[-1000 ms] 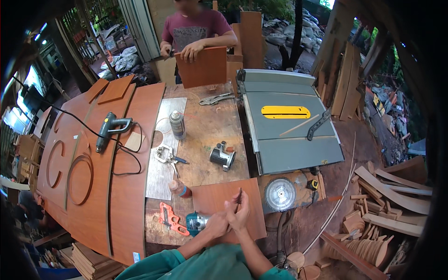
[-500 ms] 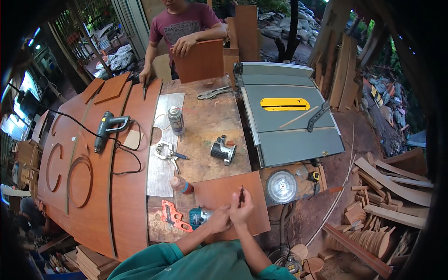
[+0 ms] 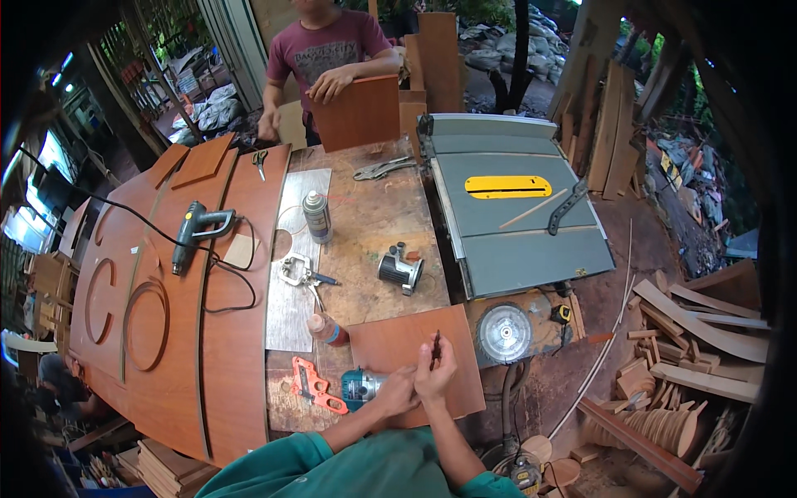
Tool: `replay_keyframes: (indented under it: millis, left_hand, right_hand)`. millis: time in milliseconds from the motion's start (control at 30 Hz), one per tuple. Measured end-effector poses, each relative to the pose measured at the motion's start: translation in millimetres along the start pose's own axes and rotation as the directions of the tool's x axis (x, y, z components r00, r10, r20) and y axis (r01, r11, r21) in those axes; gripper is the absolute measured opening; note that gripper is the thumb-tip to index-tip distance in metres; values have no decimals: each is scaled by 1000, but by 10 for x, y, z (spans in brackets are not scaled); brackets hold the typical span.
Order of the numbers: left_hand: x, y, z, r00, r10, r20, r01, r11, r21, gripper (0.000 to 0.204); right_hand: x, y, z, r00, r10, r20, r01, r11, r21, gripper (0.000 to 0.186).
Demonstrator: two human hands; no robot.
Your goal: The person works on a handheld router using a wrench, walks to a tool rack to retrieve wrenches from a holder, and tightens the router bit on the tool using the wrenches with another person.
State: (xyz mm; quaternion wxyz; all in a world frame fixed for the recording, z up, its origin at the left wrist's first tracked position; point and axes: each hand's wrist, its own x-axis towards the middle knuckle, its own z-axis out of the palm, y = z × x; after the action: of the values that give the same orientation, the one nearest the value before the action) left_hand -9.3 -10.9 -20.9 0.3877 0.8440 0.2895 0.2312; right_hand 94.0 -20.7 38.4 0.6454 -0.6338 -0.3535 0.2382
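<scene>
Now pinching a dark piece (image 3: 437,340) in the right hand (image 3: 433,371)!
Over the brown board (image 3: 378,339) at five o'clock on the table (image 3: 357,286); curling the left hand (image 3: 398,393) at the right's eight o'clock, cannot tell around what.

Smooth wooden panel (image 3: 461,378); shiny metal sawblade (image 3: 491,339)

A heat gun (image 3: 190,232) lies on brown panels (image 3: 237,365), left of a table saw (image 3: 527,264).
</scene>
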Motion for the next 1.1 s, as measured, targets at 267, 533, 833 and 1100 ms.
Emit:
replay_keyframes:
  millis: [267, 533, 833, 1100]
  left_hand:
    - [-2, 60, -15, 1000, -2, -19, 2, 1000, -22, 36]
    - [33, 141, -55, 993, -114, -25, 114, 993, -3, 30]
    - [88, 297, -177, 978, -203, 48, 205, 977, -59, 37]
    - [73, 265, 62, 993, -90, -71, 110, 922, 370, 35]
  right_hand:
    - [-6, 129, -13, 998, -57, 6, 57, 998, 13, 32]
    - [92, 200, -91, 960, 63, 273, -141, 951, 275, 53]
    - [124, 194, -136, 964, 16, 265, -141, 876, 462, 39]
    - [708, 777, -249, 819, 251, 516, -356, 928, 113, 27]
